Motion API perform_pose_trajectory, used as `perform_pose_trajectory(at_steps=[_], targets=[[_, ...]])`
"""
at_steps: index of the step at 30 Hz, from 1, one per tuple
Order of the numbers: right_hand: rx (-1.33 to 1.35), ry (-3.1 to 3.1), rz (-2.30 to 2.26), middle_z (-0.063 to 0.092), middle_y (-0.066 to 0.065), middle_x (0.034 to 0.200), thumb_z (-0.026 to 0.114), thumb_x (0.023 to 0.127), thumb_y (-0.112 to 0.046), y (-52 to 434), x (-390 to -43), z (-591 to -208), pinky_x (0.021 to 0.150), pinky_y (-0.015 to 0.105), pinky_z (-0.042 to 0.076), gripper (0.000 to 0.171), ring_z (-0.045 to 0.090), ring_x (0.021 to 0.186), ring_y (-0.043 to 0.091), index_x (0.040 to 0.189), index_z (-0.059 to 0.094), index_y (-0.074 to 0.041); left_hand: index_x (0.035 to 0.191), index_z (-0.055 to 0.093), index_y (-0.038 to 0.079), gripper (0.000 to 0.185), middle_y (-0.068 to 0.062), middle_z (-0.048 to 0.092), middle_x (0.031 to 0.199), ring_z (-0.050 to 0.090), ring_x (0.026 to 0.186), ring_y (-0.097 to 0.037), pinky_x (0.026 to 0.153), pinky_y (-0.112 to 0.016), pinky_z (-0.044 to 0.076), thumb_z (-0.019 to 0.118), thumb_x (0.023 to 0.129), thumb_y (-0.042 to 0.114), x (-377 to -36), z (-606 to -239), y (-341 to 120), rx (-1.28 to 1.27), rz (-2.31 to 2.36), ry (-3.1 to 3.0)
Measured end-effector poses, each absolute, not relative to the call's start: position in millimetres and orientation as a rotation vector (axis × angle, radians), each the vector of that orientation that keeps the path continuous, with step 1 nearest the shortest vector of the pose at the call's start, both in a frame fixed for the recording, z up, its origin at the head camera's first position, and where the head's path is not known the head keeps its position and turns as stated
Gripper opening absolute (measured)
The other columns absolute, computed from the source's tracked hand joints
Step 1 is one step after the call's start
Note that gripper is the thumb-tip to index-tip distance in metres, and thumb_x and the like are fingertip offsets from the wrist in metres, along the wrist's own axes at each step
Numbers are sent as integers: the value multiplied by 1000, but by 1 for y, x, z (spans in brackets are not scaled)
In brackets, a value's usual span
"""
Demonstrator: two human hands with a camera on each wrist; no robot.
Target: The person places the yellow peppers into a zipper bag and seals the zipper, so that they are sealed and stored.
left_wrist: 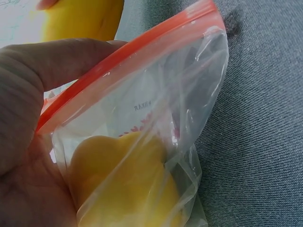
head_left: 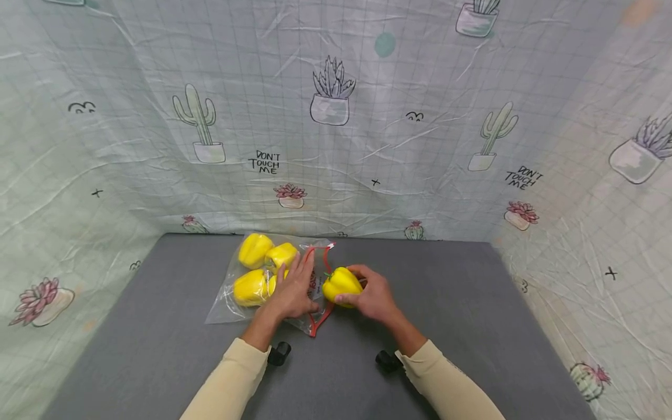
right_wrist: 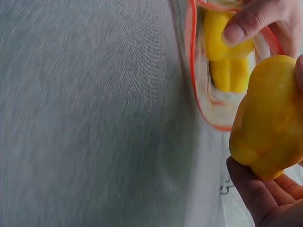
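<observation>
A clear zip bag (head_left: 223, 312) with a red-edged mouth lies on the grey table, with several yellow bell peppers (head_left: 251, 287) inside. My left hand (head_left: 291, 293) holds the bag at its mouth, fingers spread over the top layer and thumb by the red edge (left_wrist: 142, 47). Just right of the mouth, my right hand (head_left: 374, 294) grips another yellow bell pepper (head_left: 341, 284) between thumb and fingers. Its green stem points toward the bag. In the right wrist view the mouth gapes, and peppers (right_wrist: 229, 73) show within; the held pepper (right_wrist: 270, 113) is outside it.
The grey table (head_left: 451, 315) extends to both sides and in front of the bag. A hanging sheet printed with cacti (head_left: 331, 87) stands behind the table and along its sides. Black straps (head_left: 387, 361) sit at both wrists, below the sleeve cuffs.
</observation>
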State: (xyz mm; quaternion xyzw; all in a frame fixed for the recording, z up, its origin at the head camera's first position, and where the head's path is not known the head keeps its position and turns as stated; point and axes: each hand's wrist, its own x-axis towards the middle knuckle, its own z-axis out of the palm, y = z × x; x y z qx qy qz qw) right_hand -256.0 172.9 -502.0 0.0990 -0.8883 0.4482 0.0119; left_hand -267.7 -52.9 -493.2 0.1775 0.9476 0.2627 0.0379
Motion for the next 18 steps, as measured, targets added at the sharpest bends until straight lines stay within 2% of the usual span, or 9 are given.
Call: perform_pose_trajectory(at_steps=[15,18], targets=[[264,-2781,1424,72,15,123,92,79,-34,142,-255,-499,81,39,58,71,67,102,27,137,62,-8,167,6,3,128,-18,19,175,8,164,-42,127,-69,3,91,74,22,-269,-493,-53,559,818,2915],[233,-2780,1441,72,16,125,92,79,-37,138,-255,-500,82,40,58,73,67,102,27,139,61,-9,168,6,3,128,-15,16,176,8,164,-42,128,-69,3,92,74,21,-268,-494,-52,565,821,2916]])
